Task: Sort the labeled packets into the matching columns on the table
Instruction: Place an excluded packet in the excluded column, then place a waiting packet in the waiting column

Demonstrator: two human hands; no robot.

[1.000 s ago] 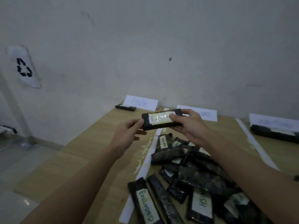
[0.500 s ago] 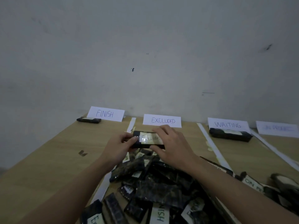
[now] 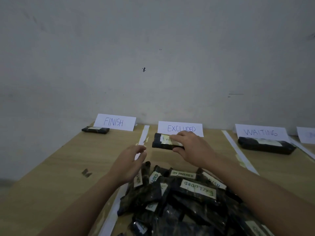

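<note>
A: As the view ran from the left, what lay in the FINISH column?

B: One dark packet [image 3: 95, 129] lay in front of the FINISH card [image 3: 113, 122], at the table [image 3: 51, 167] far edge. Left hand [image 3: 127, 165] hovered over the white divider strip [image 3: 143, 135], fingers loosely spread, holding nothing.

A: And the middle?

B: Right hand [image 3: 190, 149] pinched the held packet [image 3: 162, 143] at its right end, thumb below, fingers across the label. That packet sat just before the EXCLUDED card [image 3: 180, 128]; whether it touched the table, I could not tell. Unsorted pile [image 3: 179, 198] lay nearer, between the forearms.

A: Right side?

B: One packet [image 3: 265, 145] rested before the WAITING card [image 3: 260, 132]. A further card [image 3: 306, 134] was blurred, unreadable.
</note>
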